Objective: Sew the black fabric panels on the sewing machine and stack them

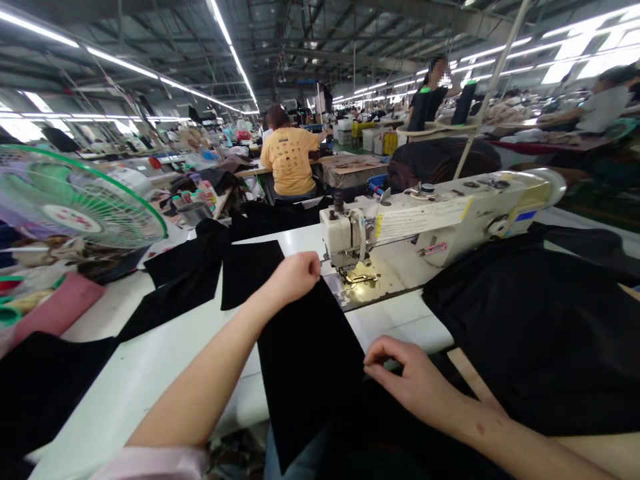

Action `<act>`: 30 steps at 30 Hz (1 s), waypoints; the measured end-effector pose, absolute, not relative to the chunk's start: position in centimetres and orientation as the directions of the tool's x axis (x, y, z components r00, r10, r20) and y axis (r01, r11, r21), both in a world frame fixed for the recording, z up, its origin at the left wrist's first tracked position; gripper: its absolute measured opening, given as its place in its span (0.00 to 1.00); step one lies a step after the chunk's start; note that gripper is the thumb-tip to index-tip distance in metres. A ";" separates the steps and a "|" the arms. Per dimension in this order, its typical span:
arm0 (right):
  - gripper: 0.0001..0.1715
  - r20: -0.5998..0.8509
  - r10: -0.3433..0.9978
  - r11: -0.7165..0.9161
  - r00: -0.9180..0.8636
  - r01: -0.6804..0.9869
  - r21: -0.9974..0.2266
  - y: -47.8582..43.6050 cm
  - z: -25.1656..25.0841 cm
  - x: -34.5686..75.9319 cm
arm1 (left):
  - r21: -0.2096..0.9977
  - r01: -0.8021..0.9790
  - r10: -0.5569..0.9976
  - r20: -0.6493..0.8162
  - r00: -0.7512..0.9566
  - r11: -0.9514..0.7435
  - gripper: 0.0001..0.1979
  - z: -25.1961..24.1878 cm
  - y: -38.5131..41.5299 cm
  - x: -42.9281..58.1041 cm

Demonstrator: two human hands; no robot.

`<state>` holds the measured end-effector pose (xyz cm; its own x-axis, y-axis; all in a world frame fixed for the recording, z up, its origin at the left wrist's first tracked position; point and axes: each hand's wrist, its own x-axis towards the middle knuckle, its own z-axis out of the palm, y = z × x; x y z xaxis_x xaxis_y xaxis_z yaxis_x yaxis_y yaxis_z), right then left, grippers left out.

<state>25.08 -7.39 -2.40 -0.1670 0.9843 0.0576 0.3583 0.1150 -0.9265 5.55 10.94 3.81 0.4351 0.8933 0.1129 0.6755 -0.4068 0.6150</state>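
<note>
A piece of black fabric (310, 353) stretches between my two hands and hangs over the front edge of the white sewing table (190, 360). My left hand (296, 277) is closed on its upper edge, just left of the sewing machine's needle area. Lower and to the right, my right hand (400, 370) pinches the fabric's right edge between thumb and fingers. The white sewing machine (430, 213) stands beyond, its lamp lighting the metal plate under the presser foot (357, 277). No fabric shows under the foot.
More black fabric pieces (175, 287) lie on the table at left, and a large black pile (545, 327) sits at right. A green-rimmed fan (75, 200) stands at far left. Ahead, a person in a yellow shirt (290, 160) sits facing away. Thread cones (464, 103) stand behind the machine.
</note>
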 end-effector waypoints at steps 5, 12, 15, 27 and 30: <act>0.13 0.164 0.929 0.329 -0.331 0.543 -0.772 -7.6 -5.3 26.5 | 0.654 0.636 0.882 0.108 0.458 -0.410 0.11 -3.8 11.6 8.8; 0.12 0.317 0.809 0.587 -0.495 0.711 -0.388 -7.6 -5.6 28.0 | 0.692 0.600 0.898 0.168 0.408 -0.402 0.10 -5.9 11.1 9.0; 0.11 0.361 0.809 0.579 -0.464 0.735 -0.353 -7.1 -5.6 27.7 | 0.715 0.599 0.918 0.158 0.364 -0.360 0.09 -6.1 12.1 9.4; 0.11 0.510 0.759 0.619 -0.405 0.691 -0.372 -6.3 -6.9 27.0 | 0.761 0.597 0.951 0.081 0.299 -0.253 0.08 -6.6 14.4 10.2; 0.12 0.526 0.742 0.632 -0.415 0.695 -0.343 -6.3 -6.9 26.9 | 0.745 0.616 0.956 0.097 0.278 -0.255 0.09 -6.8 14.2 10.3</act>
